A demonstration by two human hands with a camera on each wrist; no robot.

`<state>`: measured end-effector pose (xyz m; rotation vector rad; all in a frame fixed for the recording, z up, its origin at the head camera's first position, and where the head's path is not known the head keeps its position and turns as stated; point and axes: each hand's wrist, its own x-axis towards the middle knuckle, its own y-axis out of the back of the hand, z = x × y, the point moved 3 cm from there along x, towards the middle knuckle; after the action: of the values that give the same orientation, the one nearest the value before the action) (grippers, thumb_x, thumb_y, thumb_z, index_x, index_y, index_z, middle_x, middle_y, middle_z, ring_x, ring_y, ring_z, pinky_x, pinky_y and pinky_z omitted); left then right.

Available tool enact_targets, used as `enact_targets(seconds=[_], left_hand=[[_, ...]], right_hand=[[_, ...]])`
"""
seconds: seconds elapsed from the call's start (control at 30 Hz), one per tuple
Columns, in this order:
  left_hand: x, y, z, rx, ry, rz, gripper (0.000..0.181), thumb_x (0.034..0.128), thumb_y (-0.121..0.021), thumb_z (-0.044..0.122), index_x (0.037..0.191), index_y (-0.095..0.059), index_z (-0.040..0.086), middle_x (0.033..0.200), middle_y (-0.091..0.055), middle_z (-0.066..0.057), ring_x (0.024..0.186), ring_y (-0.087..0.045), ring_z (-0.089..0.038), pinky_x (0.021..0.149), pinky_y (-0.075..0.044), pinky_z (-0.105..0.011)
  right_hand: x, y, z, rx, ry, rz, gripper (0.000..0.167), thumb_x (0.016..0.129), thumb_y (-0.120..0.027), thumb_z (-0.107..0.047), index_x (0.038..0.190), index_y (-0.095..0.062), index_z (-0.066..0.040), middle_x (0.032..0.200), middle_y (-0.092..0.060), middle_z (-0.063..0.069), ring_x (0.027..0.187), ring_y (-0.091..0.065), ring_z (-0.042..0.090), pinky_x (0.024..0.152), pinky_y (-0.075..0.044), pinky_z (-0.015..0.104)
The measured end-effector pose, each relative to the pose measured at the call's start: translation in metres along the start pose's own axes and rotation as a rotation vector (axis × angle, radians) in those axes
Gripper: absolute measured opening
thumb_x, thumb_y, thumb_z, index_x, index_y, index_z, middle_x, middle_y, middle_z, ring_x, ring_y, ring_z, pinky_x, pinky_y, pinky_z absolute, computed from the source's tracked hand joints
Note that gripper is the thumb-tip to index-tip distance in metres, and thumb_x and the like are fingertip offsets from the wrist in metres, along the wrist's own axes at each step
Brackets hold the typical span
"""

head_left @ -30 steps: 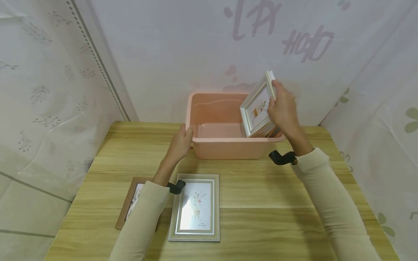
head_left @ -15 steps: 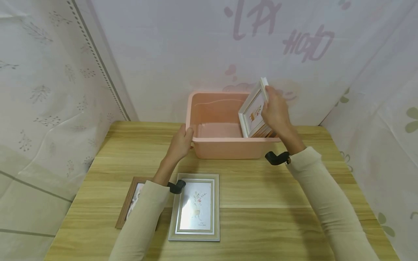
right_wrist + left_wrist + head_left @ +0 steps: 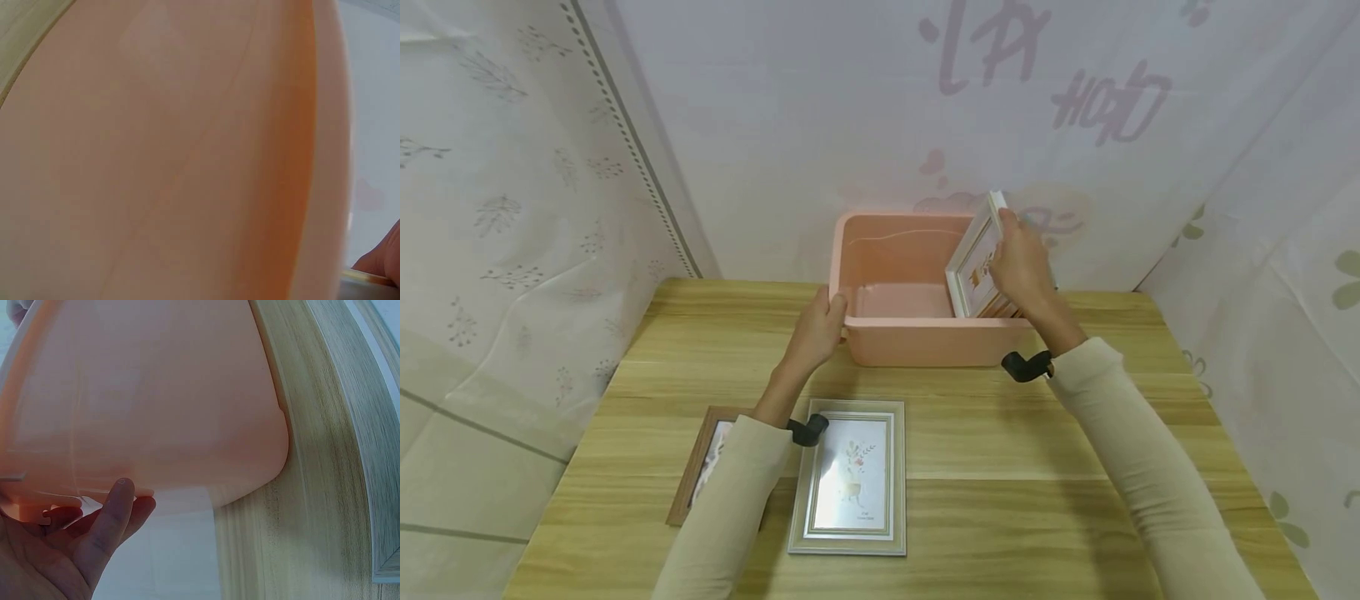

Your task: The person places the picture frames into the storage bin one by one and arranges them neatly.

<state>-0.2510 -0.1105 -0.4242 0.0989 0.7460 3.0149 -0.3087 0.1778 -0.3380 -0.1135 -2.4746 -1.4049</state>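
Note:
A pink plastic bin (image 3: 925, 343) stands at the back of the table, its wall filling most of both wrist views. My left hand (image 3: 815, 332) grips its left end; in the left wrist view the fingers (image 3: 115, 506) curl at the rim. Inside the bin's right side, a white picture frame (image 3: 976, 265) leans with its top to the right, rising above the rim. My right hand (image 3: 1024, 265) holds this frame by its upper right edge. Edges of other frames show behind it, partly hidden by the hand. Only a bit of the right hand (image 3: 386, 259) appears in the right wrist view.
On the wooden table (image 3: 1000, 517) lies a silver-beige picture frame (image 3: 850, 483) with a deer print. Left of it, a brown picture frame (image 3: 696, 467) is partly covered by the left sleeve. A printed cloth wall (image 3: 775, 125) rises right behind the bin.
My right hand has shifted left and slightly down with the white picture frame, which sits lower in the bin. The left hand has stayed on the bin's end.

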Motion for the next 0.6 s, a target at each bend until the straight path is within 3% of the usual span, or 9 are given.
enact_targets(seconds=[0.1,0.2,0.33,0.4,0.6], left_hand=[[0.0,0.0,-0.001,0.006,-0.001,0.002,0.044,0.1009,-0.029,0.034,0.121,-0.05,0.001,0.105,-0.06,-0.018,0.088,-0.061,-0.03,0.067,-0.061,-0.038],[0.0,0.0,-0.002,-0.008,0.007,0.0,0.044,0.1016,-0.03,0.033,0.123,-0.049,0.0,0.106,-0.059,-0.019,0.089,-0.061,-0.032,0.07,-0.061,-0.043],[0.0,0.0,-0.002,-0.024,0.012,-0.001,0.045,0.102,-0.03,0.033,0.123,-0.049,-0.002,0.107,-0.059,-0.019,0.09,-0.06,-0.032,0.073,-0.061,-0.05],[0.0,0.0,-0.001,-0.019,0.011,0.001,0.045,0.1012,-0.029,0.033,0.122,-0.049,-0.002,0.106,-0.059,-0.019,0.09,-0.06,-0.031,0.072,-0.061,-0.047],[0.0,0.0,0.0,-0.024,0.004,0.003,0.047,0.1005,-0.029,0.035,0.124,-0.049,0.0,0.107,-0.06,-0.02,0.087,-0.06,-0.031,0.073,-0.061,-0.05]], right_hand=[[0.0,-0.004,-0.001,-0.025,0.011,-0.014,0.057,0.092,-0.043,0.006,0.149,-0.032,0.007,0.121,-0.054,0.037,0.089,-0.055,0.042,0.07,-0.05,0.053],[0.001,-0.007,-0.002,-0.053,0.028,-0.028,0.059,0.089,-0.044,0.009,0.146,-0.033,0.009,0.113,-0.055,0.036,0.084,-0.053,0.04,0.067,-0.048,0.051],[0.003,-0.013,-0.004,-0.058,0.028,-0.076,0.062,0.086,-0.048,0.013,0.146,-0.032,0.009,0.116,-0.053,0.037,0.083,-0.055,0.04,0.066,-0.051,0.049],[0.003,-0.016,-0.005,-0.05,0.028,-0.098,0.061,0.087,-0.048,0.012,0.145,-0.031,0.009,0.123,-0.051,0.038,0.084,-0.057,0.042,0.067,-0.053,0.05],[0.002,-0.026,-0.004,-0.066,0.019,-0.128,0.063,0.089,-0.048,0.012,0.149,-0.027,0.007,0.128,-0.047,0.038,0.071,-0.056,0.035,0.056,-0.049,0.04]])
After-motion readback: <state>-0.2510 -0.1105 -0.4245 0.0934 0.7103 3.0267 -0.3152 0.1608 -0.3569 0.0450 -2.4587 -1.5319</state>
